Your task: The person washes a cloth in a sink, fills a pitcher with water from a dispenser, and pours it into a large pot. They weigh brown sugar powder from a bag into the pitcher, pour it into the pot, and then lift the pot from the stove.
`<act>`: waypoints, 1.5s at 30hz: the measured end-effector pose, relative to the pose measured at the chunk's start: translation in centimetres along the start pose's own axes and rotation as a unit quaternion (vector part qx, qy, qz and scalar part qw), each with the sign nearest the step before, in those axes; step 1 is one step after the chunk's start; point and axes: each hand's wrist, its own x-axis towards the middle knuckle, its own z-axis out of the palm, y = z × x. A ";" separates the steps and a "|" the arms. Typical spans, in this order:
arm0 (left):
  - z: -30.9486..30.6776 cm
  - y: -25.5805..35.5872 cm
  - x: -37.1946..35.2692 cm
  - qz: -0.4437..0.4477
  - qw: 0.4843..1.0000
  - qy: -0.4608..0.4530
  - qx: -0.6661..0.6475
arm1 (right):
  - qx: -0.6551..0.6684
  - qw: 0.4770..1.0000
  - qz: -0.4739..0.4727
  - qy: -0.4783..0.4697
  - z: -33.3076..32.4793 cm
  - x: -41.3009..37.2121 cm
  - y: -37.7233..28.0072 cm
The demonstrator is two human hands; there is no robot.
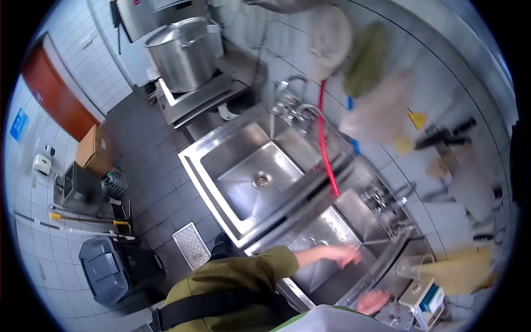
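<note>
Evidently, the left hand (343, 255) reaches out of an olive sleeve (279, 262) over the wet sink basin (326, 282) at five o'clock, its fingers loosely bent; blur hides whether it grips anything. The right hand (372, 301), also at five o'clock but lower, is beside the basin's rim, just beside a clear plastic container (396, 315); whether it is open or holding something, I cannot tell. At four o'clock are a clear jug (414, 266) and a white holder (420, 293) with a teal item in it. A red hose (322, 141) runs from one o'clock down to the basin's upper edge. The other sink basin (243, 171) lies near the centre, with a lidded steel stockpot (182, 58) at eleven o'clock and a grey trash bin (105, 271) at eight.
</note>
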 end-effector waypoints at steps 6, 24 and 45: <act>-6.1 4.0 -15.5 0.188 0.820 0.069 0.537 | -0.356 0.926 -0.114 -0.052 19.8 -1.4 -3.6; -34.5 48.9 -88.7 0.176 0.459 0.587 0.643 | -0.234 0.932 0.068 -0.269 81.3 -12.1 7.9; -57.1 106.2 -62.4 0.259 0.406 0.412 0.774 | -0.108 0.900 -0.059 0.419 106.6 -26.6 15.8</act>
